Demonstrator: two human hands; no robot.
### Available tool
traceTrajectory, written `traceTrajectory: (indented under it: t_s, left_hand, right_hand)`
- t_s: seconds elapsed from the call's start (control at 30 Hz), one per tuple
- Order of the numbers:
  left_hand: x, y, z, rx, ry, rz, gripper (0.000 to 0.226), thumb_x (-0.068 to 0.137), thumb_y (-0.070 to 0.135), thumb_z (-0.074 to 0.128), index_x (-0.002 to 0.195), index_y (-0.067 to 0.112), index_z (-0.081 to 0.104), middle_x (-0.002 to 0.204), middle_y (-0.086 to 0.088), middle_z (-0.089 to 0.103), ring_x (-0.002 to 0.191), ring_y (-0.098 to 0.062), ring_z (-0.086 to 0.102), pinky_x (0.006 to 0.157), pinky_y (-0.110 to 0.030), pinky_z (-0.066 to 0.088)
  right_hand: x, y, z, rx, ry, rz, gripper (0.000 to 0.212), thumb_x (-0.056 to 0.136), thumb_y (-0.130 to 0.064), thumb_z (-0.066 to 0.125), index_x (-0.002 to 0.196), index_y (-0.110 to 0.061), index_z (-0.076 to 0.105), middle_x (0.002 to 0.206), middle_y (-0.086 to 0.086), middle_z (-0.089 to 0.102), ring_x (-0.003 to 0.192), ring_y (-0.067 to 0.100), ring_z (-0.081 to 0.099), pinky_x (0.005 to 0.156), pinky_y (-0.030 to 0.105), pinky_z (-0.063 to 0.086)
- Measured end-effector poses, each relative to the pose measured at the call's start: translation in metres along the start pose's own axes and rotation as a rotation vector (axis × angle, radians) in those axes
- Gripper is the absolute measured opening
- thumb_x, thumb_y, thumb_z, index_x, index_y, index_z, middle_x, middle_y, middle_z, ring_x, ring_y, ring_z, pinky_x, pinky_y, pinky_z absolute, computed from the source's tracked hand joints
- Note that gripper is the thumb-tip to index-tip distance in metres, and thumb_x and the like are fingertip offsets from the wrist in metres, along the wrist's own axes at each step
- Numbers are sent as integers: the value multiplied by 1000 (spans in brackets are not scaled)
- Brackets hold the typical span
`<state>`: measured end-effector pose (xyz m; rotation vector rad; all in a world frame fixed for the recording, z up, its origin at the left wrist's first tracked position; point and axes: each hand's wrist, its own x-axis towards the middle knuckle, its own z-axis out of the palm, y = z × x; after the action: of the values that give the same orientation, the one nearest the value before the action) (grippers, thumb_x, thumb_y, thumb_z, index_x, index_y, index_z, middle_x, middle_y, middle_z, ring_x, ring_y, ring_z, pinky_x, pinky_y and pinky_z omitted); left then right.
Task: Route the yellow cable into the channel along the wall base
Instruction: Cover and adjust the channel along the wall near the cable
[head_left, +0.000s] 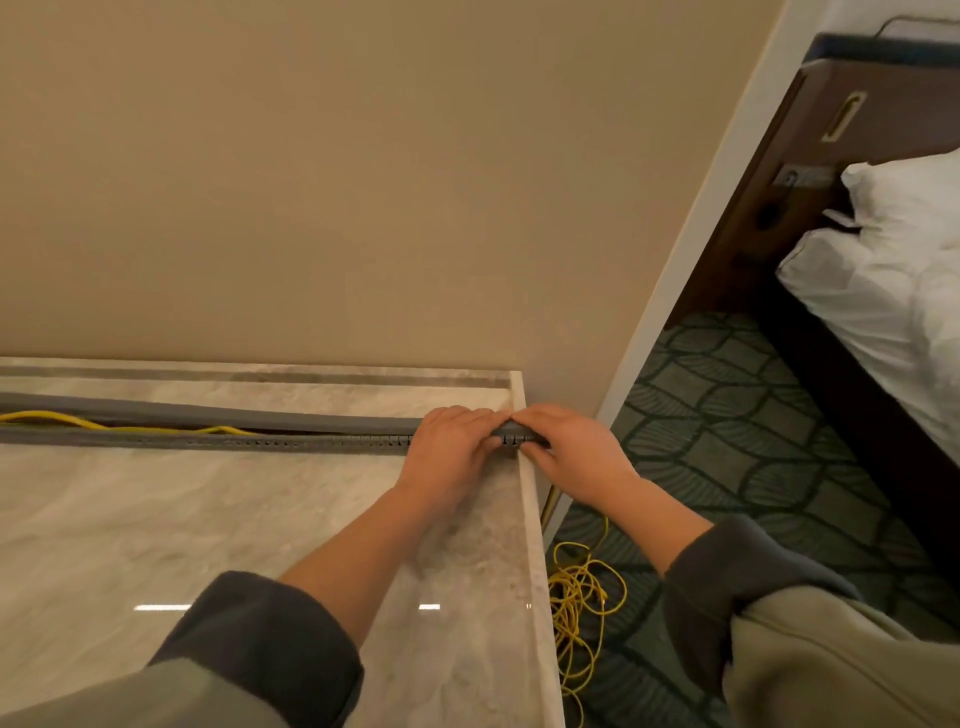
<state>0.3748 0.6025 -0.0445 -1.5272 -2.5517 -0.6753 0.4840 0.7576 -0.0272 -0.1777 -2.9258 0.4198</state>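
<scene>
- At the right-hand end of the grey channel (208, 440), which lies along the marble top (156, 519) just in front of the beige wall (363, 182), both hands meet over the channel's last stretch; that end sits at the marble top's right edge, presumably because the cable enters there.
- Left hand (451, 446) lies over the channel just left of its end, fingers curled down and together, pinching the slotted sleeve; this looks like a squeeze to close the slit, though whether the cable lies under the palm cannot be told.
- Right hand (563, 441) grips the channel's very tip, fingers wrapped and pressed together on it, thumb side toward the left hand; the two hands touch, probably so that one steadies while the other presses the lips shut.
- Yellow cable (78, 420) shows well left of the hands, lying in the open slit between the channel's two lips; it waves a little and rises above the lower lip, so that stretch seems not yet seated.
- Beyond the channel's right end and below it, a loose coil of the same cable (576, 597) lies on the patterned carpet (727, 415); slack is left there, likely to feed in without strain.
- Judged from this, the end is being closed first; the open stretch to the left remains to be pressed in.
</scene>
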Motion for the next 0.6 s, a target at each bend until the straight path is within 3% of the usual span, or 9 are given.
traceTrajectory:
  t_s: [0.13, 0.3, 0.47, 0.6]
  left_hand:
    - [4, 0, -12, -55, -74, -8, 35, 94, 29, 53, 128, 33, 60, 106, 3, 73, 94, -23, 63, 81, -37, 47]
    - [13, 1, -18, -90, -227, -124, 33, 94, 31, 51, 125, 38, 60, 99, 3, 73, 91, -23, 63, 74, -32, 48]
    - [12, 4, -17, -56, -233, -153, 33, 94, 31, 50, 125, 35, 61, 109, 4, 72, 98, -22, 63, 83, -34, 47]
    - [12, 7, -14, 3, -236, -138, 30, 96, 29, 43, 122, 32, 58, 111, 6, 68, 105, -21, 58, 87, -34, 35]
  right_hand:
    - [-2, 0, 0, 85, 10, 27, 36, 91, -29, 58, 127, -30, 59, 105, -4, 64, 96, 15, 56, 75, 31, 47]
    - [0, -5, -1, 337, -25, 195, 30, 90, -23, 60, 119, -26, 67, 102, -4, 69, 90, 9, 56, 75, 24, 41]
    - [9, -5, -8, 568, -58, 392, 20, 82, -17, 72, 101, -22, 75, 86, -7, 70, 81, 10, 62, 76, 26, 49]
    - [9, -5, -7, 724, -37, 487, 14, 76, -14, 77, 86, -24, 73, 82, -8, 68, 81, 10, 63, 74, 22, 49]
